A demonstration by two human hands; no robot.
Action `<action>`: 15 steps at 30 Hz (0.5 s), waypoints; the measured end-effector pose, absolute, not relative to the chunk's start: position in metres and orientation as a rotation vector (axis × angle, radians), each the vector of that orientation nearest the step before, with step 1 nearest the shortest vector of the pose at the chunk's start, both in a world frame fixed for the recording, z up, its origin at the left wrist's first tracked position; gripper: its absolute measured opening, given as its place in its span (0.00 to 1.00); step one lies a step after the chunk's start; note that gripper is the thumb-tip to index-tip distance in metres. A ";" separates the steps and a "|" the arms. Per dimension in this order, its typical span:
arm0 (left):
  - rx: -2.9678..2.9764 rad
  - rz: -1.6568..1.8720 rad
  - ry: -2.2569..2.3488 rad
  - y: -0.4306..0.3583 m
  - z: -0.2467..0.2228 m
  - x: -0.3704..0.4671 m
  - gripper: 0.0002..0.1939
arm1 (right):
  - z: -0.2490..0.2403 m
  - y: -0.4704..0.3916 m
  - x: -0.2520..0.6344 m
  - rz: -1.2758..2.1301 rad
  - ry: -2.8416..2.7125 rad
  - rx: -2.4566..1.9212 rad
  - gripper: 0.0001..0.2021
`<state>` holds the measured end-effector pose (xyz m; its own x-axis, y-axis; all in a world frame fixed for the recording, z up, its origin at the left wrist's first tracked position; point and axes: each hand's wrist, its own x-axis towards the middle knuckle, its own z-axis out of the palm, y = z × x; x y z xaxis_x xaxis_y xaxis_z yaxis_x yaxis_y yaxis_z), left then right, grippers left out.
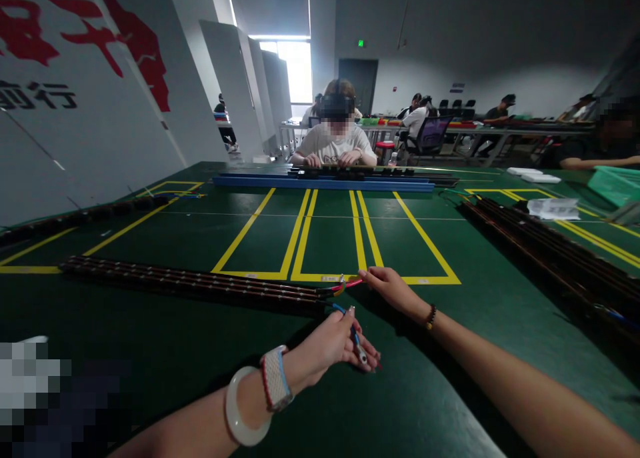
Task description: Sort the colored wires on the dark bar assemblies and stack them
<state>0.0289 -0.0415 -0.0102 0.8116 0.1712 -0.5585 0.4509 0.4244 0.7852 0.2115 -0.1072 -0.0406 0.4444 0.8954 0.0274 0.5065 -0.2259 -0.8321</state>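
A bundle of long, dark brown bars [200, 280] lies across the table on the left, with short wires coming out of its right end. Between the thumb and fingers of my left hand [343, 341] is a blue wire [355, 335], which ends in a metal ring terminal [363, 357] over the fingers. My right hand [393, 288], farther forward, pinches a red wire [350, 284] from the same end. Beside it, a yellow-green wire [341, 289] curls up with a metal tip.
Yellow tape lines [375, 278] mark the green table [200, 378]. More dark bars [545, 265] lie at the right, near a clear plastic piece [553, 209] and a green basket [617, 186]. Across the table, a person [335, 138] works behind a blue rail [325, 183].
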 end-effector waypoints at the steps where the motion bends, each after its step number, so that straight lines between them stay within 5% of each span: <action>1: 1.193 -0.240 0.639 -0.038 -0.009 0.029 0.15 | -0.041 -0.107 0.212 0.610 -1.174 -1.868 0.23; 9: 1.631 -0.666 0.575 -0.012 0.002 0.029 0.27 | -0.044 -0.105 0.215 0.612 -1.158 -1.859 0.22; 15: 1.750 -0.740 0.580 -0.003 0.011 0.029 0.21 | -0.045 -0.106 0.216 0.594 -1.186 -1.866 0.22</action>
